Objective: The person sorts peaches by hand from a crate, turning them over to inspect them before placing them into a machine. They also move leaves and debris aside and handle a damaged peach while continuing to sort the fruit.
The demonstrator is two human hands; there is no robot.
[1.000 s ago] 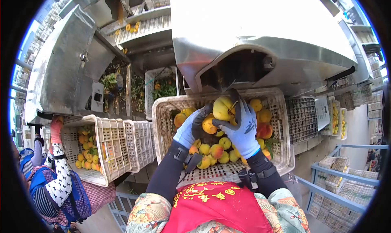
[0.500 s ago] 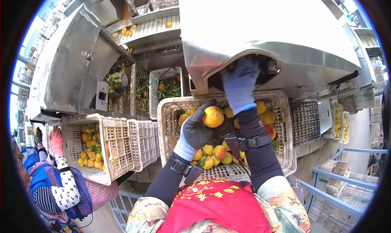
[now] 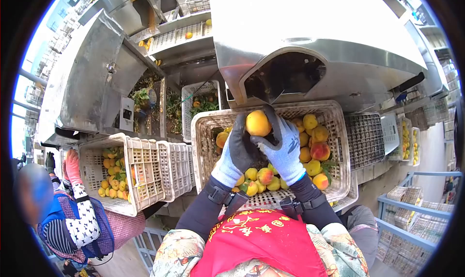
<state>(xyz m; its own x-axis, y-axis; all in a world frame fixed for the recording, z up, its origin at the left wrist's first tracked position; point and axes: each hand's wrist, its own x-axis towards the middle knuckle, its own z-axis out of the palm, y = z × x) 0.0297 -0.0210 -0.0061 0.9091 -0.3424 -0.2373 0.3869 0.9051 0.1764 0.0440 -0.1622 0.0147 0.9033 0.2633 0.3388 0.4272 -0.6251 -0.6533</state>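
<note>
A yellow-orange peach (image 3: pixel 257 123) is held up over the crate, with a hand on each side of it. My left hand (image 3: pixel 233 155), in a blue glove with a dark grey palm, is closed around the peach's left side. My right hand (image 3: pixel 283 148), gloved alike, curls its fingers against the right side. Below them the white plastic crate (image 3: pixel 198 173) holds several yellow and red peaches (image 3: pixel 265 176), partly hidden by my hands. Above the crate is the dark opening (image 3: pixel 286 73) of a shiny metal machine (image 3: pixel 373 76).
On the left, a tilted crate (image 3: pixel 145 173) contains more peaches, and a co-worker's pink-gloved hand (image 3: pixel 72 166) is at its edge. A black crate (image 3: pixel 364 140) stands right of mine. Blue railings (image 3: pixel 407 223) are at lower right.
My right hand has come out of the machine's opening and down to the peach. My left hand, with the peach, has moved slightly up and right.
</note>
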